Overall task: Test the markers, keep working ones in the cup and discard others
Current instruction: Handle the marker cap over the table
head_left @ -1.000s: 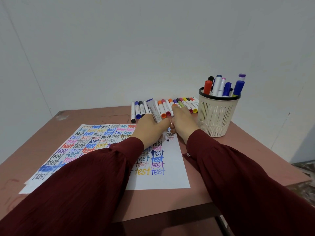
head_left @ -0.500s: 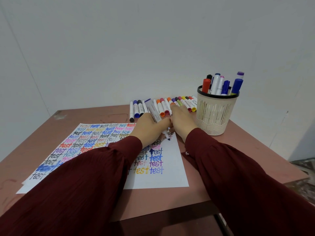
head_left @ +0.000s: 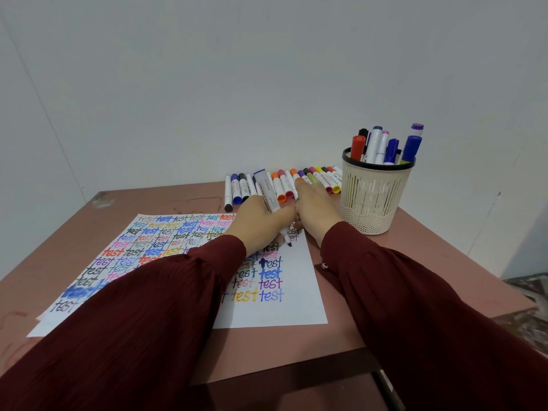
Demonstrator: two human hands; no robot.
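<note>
My left hand (head_left: 261, 223) grips a white marker with a purple end (head_left: 268, 192), and its dark tip touches the paper (head_left: 299, 304) near the right edge. My right hand (head_left: 314, 209) lies right beside the left, fingers stretched out flat toward the row of capped markers (head_left: 323, 179) at the table's far edge. Whether it holds a cap is hidden. The sheet is covered with the word "test" in many colours. A beige mesh cup (head_left: 373, 203) stands at the right with several markers (head_left: 382, 146) upright in it.
The reddish-brown table (head_left: 184, 200) stands against a white wall, with its right edge just past the cup. More capped markers (head_left: 237, 189) lie at the left of the row. My dark red sleeves cover much of the paper's lower left.
Both hands stay in the same spot with the marker tip on the paper. Only the view has shifted slightly.
</note>
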